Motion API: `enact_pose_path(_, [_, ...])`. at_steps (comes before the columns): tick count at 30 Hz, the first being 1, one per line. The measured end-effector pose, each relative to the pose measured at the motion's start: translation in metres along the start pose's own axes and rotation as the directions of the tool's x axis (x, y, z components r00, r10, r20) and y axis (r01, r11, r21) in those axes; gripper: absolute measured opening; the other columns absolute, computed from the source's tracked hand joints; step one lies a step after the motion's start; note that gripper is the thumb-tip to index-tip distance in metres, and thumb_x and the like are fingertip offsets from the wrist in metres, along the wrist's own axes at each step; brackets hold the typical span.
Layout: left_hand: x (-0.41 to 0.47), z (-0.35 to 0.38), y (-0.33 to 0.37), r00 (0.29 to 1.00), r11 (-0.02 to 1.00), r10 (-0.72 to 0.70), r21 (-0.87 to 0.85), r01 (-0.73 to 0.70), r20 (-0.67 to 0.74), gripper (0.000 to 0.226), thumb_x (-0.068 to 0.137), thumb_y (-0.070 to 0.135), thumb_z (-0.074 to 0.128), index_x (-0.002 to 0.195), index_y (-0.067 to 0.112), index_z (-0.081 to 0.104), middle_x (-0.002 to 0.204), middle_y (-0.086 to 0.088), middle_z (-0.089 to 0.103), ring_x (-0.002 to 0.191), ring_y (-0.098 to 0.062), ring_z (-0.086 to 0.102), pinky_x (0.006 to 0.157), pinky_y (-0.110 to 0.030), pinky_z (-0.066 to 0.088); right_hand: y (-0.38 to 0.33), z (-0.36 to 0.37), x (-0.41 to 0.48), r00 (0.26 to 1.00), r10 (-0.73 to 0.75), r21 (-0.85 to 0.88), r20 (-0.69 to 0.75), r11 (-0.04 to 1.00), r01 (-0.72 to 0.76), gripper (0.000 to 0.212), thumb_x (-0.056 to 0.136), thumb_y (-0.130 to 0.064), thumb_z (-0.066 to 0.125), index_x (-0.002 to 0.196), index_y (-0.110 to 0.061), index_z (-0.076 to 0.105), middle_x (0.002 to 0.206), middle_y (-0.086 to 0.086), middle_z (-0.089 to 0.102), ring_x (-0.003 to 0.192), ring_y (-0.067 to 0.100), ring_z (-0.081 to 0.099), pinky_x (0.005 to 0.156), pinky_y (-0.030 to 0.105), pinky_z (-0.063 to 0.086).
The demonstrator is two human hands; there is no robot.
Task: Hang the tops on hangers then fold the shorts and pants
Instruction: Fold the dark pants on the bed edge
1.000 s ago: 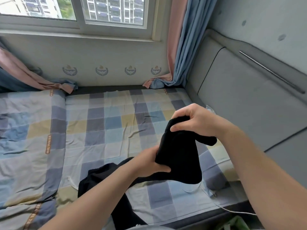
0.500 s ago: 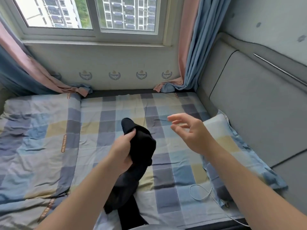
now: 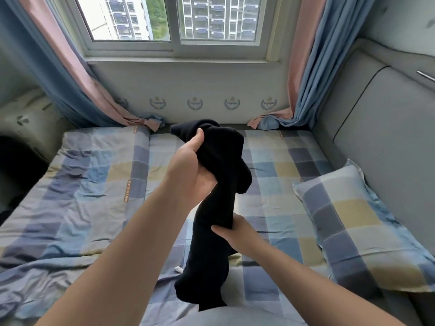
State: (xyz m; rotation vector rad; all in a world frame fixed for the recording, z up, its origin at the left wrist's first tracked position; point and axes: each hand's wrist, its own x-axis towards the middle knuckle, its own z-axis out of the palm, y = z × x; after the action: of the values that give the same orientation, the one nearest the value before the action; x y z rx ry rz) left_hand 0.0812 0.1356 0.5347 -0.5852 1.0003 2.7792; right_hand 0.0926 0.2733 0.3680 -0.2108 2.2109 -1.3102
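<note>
A black garment [image 3: 219, 208] hangs bunched in a long column over the checked bed [image 3: 94, 184]. My left hand [image 3: 190, 170] grips its upper end, raised high in front of the window wall. My right hand [image 3: 237, 234] closes on the cloth lower down, at about its middle. The bottom end of the garment droops towards the near edge of the bed. I cannot tell from the bunched cloth what kind of garment it is. No hanger is in sight.
A checked pillow [image 3: 357, 231] lies at the right against the grey padded headboard [image 3: 388, 137]. A crumpled checked quilt [image 3: 58, 208] covers the left half of the bed. Pink and blue curtains [image 3: 303, 78] hang at both sides of the window [image 3: 176, 20].
My left hand has lifted the garment higher and further forward. My right hand, which had let go and hung open half a second ago, has taken hold of the cloth lower down.
</note>
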Motion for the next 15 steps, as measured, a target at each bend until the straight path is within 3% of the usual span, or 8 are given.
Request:
enact_pose_path(2, [0.005,-0.004,0.004,1.0,0.999,0.02,0.037,-0.02,0.001,0.051,0.102,0.041,0.051,0.132,0.0,0.059,0.125,-0.019,0.068,0.12,-0.033,0.063,0.11,-0.047,0.042,0.007,-0.006,0.002,1.0,0.017,0.008,-0.017,1.0,-0.017,0.004,0.097,-0.035,0.06,0.099,-0.035,0.063,0.092,-0.015,0.07,0.092,0.01,0.066,0.077,0.025,0.051])
enact_pose_path(4, [0.011,-0.011,0.005,1.0,0.993,0.019,0.116,-0.02,0.016,0.053,0.102,0.046,0.049,0.132,0.004,0.058,0.128,-0.016,0.067,0.123,-0.031,0.06,0.113,-0.048,0.039,0.009,-0.015,0.001,1.0,0.011,0.071,-0.022,0.997,-0.009,0.012,0.1,-0.029,0.058,0.091,-0.032,0.066,0.088,-0.012,0.072,0.09,0.013,0.068,0.077,0.028,0.053])
enact_pose_path(8, [0.025,-0.038,-0.005,0.999,0.942,0.005,0.336,-0.019,0.041,0.049,0.1,0.055,0.043,0.128,0.019,0.062,0.134,-0.006,0.065,0.131,-0.027,0.054,0.115,-0.049,0.035,-0.001,-0.033,-0.008,0.993,-0.032,0.209,-0.11,0.976,0.054,0.014,0.099,-0.021,0.061,0.089,-0.023,0.07,0.074,-0.015,0.074,0.077,0.004,0.071,0.062,0.013,0.05])
enact_pose_path(10, [0.029,-0.053,-0.017,0.996,0.902,-0.05,0.431,0.015,0.068,0.044,0.1,0.055,0.044,0.122,0.024,0.066,0.13,-0.003,0.068,0.128,-0.026,0.057,0.114,-0.048,0.037,-0.013,-0.043,-0.011,0.981,-0.101,0.271,-0.167,0.952,0.144,0.01,0.098,-0.016,0.063,0.095,-0.018,0.072,0.082,-0.011,0.077,0.081,0.008,0.074,0.066,0.015,0.053])
enact_pose_path(12, [0.03,-0.07,-0.035,0.993,0.849,-0.092,0.527,0.037,0.079,0.045,0.098,0.053,0.051,0.129,0.023,0.064,0.128,-0.005,0.069,0.124,-0.027,0.06,0.111,-0.047,0.041,-0.027,-0.052,-0.013,0.963,-0.16,0.316,-0.218,0.922,0.225,0.011,0.098,-0.015,0.063,0.103,-0.015,0.072,0.094,-0.002,0.078,0.092,0.015,0.074,0.073,0.02,0.056])
enact_pose_path(15, [0.025,-0.093,-0.065,0.989,0.73,-0.145,0.675,0.103,0.007,0.066,0.079,0.064,0.062,0.132,0.025,0.059,0.124,0.001,0.071,0.12,-0.021,0.063,0.108,-0.044,0.045,-0.045,-0.06,-0.016,0.954,-0.191,0.33,-0.233,0.907,0.262,0.016,0.1,-0.018,0.06,0.109,-0.01,0.07,0.1,0.006,0.077,0.097,0.02,0.073,0.08,0.029,0.059])
